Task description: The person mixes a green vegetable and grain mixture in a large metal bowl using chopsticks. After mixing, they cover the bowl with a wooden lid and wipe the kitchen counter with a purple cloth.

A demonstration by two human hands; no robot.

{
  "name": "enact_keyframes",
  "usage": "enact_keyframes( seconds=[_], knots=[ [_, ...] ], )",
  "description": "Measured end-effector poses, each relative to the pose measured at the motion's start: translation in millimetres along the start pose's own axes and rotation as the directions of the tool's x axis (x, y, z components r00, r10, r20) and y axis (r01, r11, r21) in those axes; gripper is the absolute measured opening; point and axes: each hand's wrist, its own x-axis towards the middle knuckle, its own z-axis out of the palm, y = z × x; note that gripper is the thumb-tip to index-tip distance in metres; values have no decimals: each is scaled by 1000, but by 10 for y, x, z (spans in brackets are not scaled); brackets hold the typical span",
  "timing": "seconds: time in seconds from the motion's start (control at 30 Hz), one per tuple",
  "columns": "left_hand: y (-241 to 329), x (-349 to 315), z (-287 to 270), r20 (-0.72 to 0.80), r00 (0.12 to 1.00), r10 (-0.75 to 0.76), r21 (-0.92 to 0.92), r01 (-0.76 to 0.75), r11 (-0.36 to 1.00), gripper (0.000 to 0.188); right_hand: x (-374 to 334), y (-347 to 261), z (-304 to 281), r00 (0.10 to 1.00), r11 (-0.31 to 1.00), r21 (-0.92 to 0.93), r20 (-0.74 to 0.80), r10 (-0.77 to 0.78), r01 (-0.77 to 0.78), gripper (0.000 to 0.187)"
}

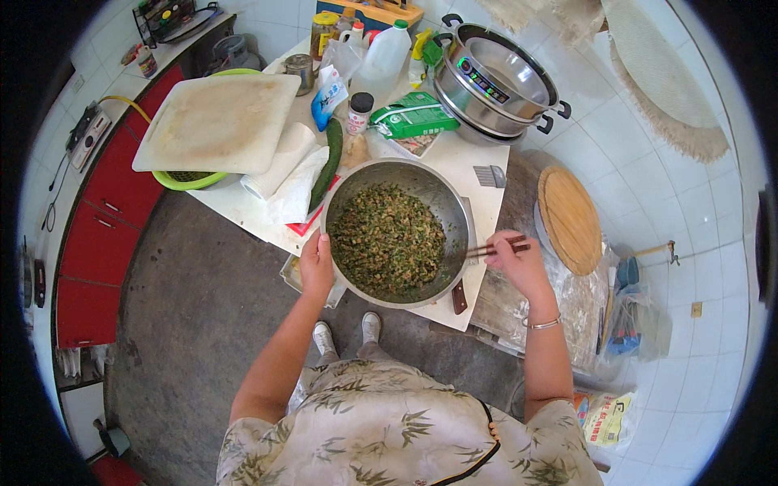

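A wide steel mixing bowl (pixel 459 212) stands at the front of the white table, filled with a chopped green and brown mixture (pixel 389 239). My left hand (pixel 316 263) grips the bowl's left rim, thumb up at the edge. At the right rim, my right hand (pixel 517 263) is closed round a pair of dark chopsticks (pixel 480 252). Their tips reach toward the bowl's right edge, and I cannot tell whether they touch it. A brown knife handle (pixel 459 298) sticks out from beneath the bowl on that side.
Left of the bowl lie a cucumber (pixel 327 162), a paper towel roll (pixel 279 162) and a cutting board (pixel 219 121) on a green basket (pixel 188 180). Behind are a green package (pixel 415 116), a seasoning jar (pixel 359 112) and a steel electric pot (pixel 486 85). A round wooden lid (pixel 570 219) sits right.
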Motion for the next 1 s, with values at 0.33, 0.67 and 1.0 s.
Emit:
enact_keyframes(
  seconds=[0.33, 0.67, 1.0],
  knots=[
    [28, -7, -24, 25, 998, -56, 34, 55, 998, 34, -594, -240, 266, 984, 995, -46, 154, -84, 92, 15],
    [15, -39, 17, 6, 995, -104, 24, 104, 994, 37, -369, -214, 475, 943, 995, -16, 321, -90, 101, 14],
    [52, -22, -13, 35, 995, -92, 15, 92, 996, 39, 277, 90, 259, 871, 955, 275, 489, -42, -109, 22]
  ],
)
